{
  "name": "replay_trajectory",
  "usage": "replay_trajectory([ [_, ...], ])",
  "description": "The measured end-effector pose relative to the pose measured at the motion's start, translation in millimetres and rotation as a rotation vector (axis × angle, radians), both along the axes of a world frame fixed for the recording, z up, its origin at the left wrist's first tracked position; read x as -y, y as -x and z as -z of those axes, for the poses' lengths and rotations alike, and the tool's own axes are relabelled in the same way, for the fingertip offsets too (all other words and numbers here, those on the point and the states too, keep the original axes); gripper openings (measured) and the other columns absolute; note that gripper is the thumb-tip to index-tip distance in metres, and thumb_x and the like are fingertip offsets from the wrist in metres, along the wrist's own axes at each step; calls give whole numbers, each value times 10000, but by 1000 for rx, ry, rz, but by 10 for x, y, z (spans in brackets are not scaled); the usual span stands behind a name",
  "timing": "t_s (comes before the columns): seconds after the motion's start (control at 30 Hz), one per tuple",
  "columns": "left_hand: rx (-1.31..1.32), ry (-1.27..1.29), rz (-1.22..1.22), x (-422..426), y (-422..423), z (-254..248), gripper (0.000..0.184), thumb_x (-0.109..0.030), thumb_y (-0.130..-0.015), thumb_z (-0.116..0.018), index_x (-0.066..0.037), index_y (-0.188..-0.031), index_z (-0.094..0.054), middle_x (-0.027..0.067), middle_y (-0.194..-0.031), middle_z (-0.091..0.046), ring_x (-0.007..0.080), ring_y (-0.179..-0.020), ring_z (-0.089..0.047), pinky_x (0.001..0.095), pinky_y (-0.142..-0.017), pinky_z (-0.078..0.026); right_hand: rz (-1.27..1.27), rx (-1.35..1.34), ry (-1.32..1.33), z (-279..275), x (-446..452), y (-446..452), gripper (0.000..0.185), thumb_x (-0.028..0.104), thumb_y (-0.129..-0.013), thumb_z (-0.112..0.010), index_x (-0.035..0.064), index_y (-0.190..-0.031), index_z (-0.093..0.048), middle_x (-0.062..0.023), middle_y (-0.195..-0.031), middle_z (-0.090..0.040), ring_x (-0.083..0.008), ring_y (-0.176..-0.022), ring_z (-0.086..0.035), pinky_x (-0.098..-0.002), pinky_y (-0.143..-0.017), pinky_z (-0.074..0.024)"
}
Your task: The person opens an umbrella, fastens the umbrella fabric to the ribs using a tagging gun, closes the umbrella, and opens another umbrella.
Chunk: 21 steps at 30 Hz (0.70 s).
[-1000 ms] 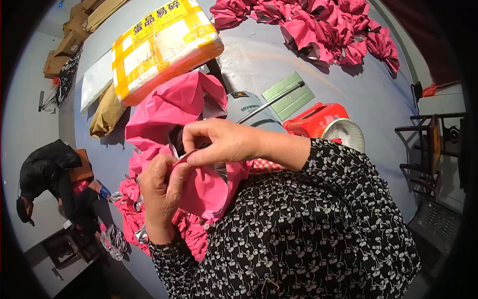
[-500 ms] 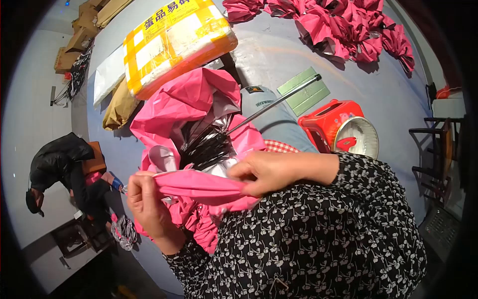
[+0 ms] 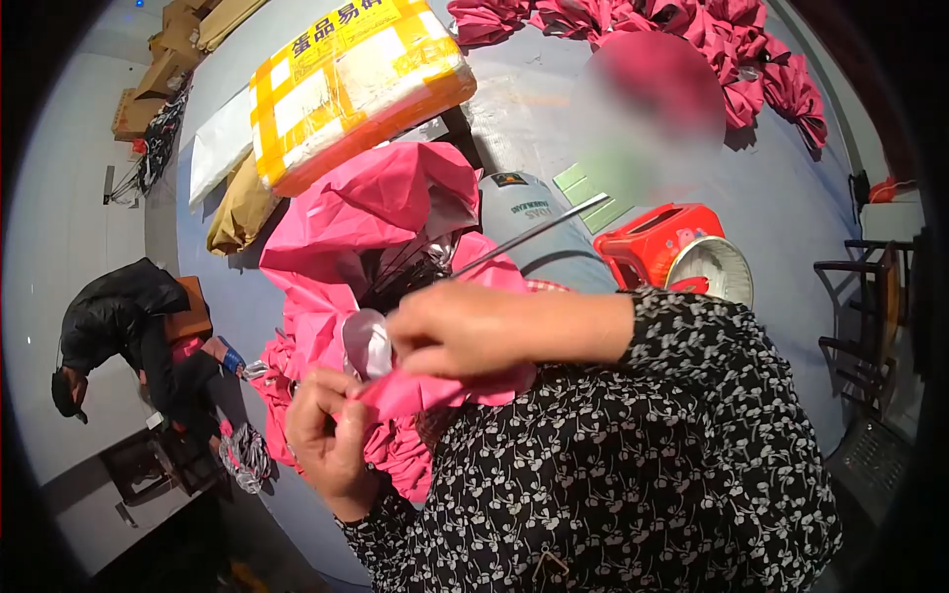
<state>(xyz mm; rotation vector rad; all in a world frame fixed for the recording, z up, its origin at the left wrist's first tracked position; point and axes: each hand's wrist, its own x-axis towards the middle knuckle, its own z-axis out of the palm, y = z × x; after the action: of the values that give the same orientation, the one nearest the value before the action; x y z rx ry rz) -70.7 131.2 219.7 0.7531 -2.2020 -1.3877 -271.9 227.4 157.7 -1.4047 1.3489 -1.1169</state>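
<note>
Our left hand [image 3: 328, 430] pinches the edge of a pink, silver-lined fabric umbrella canopy [image 3: 336, 217], bunched over the left edge of our denim-clad lap [image 3: 519, 203]. Our right hand [image 3: 455, 331] curls against it, grip too blurred to tell; a taut edge, clear of the slim grey metal shaft [image 3: 534, 233], should handle best.

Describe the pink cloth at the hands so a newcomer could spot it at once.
Start at the big box with yellow-and-white checks, top left of centre. Directly below it spreads the pink cloth. Unlike the pink heap at top right, it has the left hand and right hand at its near edge and a metal rod jutting from it.
</note>
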Motion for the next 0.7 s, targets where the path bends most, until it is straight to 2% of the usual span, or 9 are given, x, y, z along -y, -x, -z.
replay_trajectory([
  [0.13,113,186,115,-101,-84,-127,230,-5,-648,-665,-37,-624,-438,91,-747,-554,181,-647,-499,267,-624,-388,-251,-146,-18,221,80,182,193,221,-830,-599,29,-848,-604,-147,-813,-606,-322,-763,-588,-418,-686,-468],
  [0.2,84,237,158,-136,-124,-77,236,-5,-626,-673,-42,-622,-440,86,-746,-554,197,-655,-504,287,-637,-394,300,-735,150,509,115,397,206,251,-829,-600,45,-829,-620,-145,-798,-626,-333,-748,-612,-451,-671,-479],
  [0.23,57,297,203,-148,-119,-43,243,-4,-605,-682,-47,-619,-443,81,-746,-554,213,-664,-509,306,-650,-400,295,-753,155,535,144,377,206,251,-829,-600,45,-829,-620,-145,-798,-626,-333,-748,-612,-451,-671,-479],
  [0.3,7,361,229,-167,-75,-28,252,-4,-583,-690,-51,-616,-445,77,-745,-554,229,-672,-514,325,-664,-407,-132,-891,-350,554,182,220,180,228,-820,-598,51,-847,-616,-154,-789,-633,-348,-745,-628,-483,-653,-478],
  [0.33,-29,378,278,-168,-17,-50,250,-9,-581,-694,-55,-617,-452,71,-754,-555,236,-690,-521,341,-679,-412,-140,-923,-347,749,159,116,180,228,-820,-598,51,-847,-616,-154,-789,-633,-348,-745,-628,-483,-653,-478],
  [0.4,-92,415,370,-178,74,-141,246,-18,-577,-704,-62,-617,-465,59,-772,-558,250,-725,-535,371,-710,-423,112,-764,-174,1198,125,-49,195,211,-796,-607,29,-861,-630,-170,-774,-650,-357,-740,-641,-483,-659,-492],
  [0.57,-213,528,488,-263,261,-485,201,-29,-610,-712,-56,-704,-537,70,-822,-568,262,-782,-558,401,-754,-436,306,-708,-49,912,-79,471,193,222,-846,-582,36,-804,-614,-133,-714,-638,-297,-655,-629,-414,-554,-473],
  [0.67,-413,544,237,-496,386,-522,105,-23,-727,-615,-55,-812,-563,92,-863,-576,260,-852,-562,408,-807,-440,531,279,-185,415,-432,1051,212,275,-907,-544,96,-801,-586,-61,-662,-595,-201,-547,-567,-315,-440,-393],
  [0.7,-487,554,286,-527,446,-456,105,-23,-727,-615,-55,-812,-563,92,-863,-576,260,-852,-562,408,-807,-440,596,231,-145,291,-535,1222,212,275,-907,-544,96,-801,-586,-61,-662,-595,-201,-547,-567,-315,-440,-393],
])
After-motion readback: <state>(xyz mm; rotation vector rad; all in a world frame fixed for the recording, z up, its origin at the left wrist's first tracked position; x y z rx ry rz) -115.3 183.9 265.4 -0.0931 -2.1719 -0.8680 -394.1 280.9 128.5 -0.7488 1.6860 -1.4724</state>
